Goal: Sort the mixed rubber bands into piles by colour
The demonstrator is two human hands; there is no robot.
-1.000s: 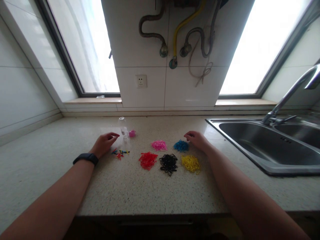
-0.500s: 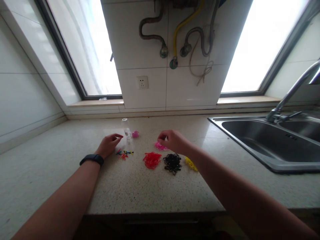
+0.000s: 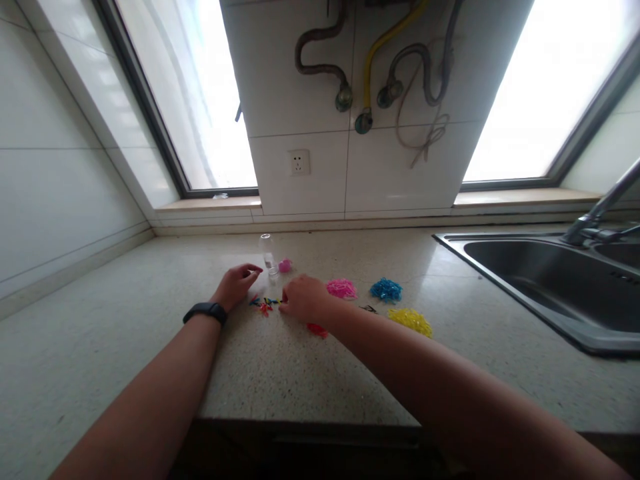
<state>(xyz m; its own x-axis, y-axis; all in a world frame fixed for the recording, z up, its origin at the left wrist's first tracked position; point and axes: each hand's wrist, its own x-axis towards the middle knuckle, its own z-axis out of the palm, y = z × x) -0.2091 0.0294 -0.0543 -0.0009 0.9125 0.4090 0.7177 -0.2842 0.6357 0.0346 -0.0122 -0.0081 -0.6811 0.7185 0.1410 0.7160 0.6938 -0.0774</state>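
My right hand (image 3: 304, 299) reaches across the counter with fingers pinched together at the small mixed-colour heap of rubber bands (image 3: 264, 305). What it pinches is too small to make out. My left hand (image 3: 236, 285), a black band on its wrist, rests just left of that heap with fingers curled loosely and nothing seen in them. Sorted piles lie to the right: pink (image 3: 341, 289), blue (image 3: 386, 290), yellow (image 3: 411, 321). The red pile (image 3: 318, 329) and black pile (image 3: 369, 309) are mostly hidden by my right forearm. A small clear bottle (image 3: 268, 255) and a pink cap (image 3: 285, 265) stand just beyond my hands.
A steel sink (image 3: 550, 280) with a faucet (image 3: 605, 207) takes up the right side. The tiled wall behind carries a socket (image 3: 299, 162) and hoses (image 3: 380, 73). The speckled countertop (image 3: 125, 320) ends at its front edge near me. Windows flank the wall.
My right hand has moved left from the blue pile, past the pink one, to the mixed heap beside my left hand. My left hand has stayed put. The view has shifted left.
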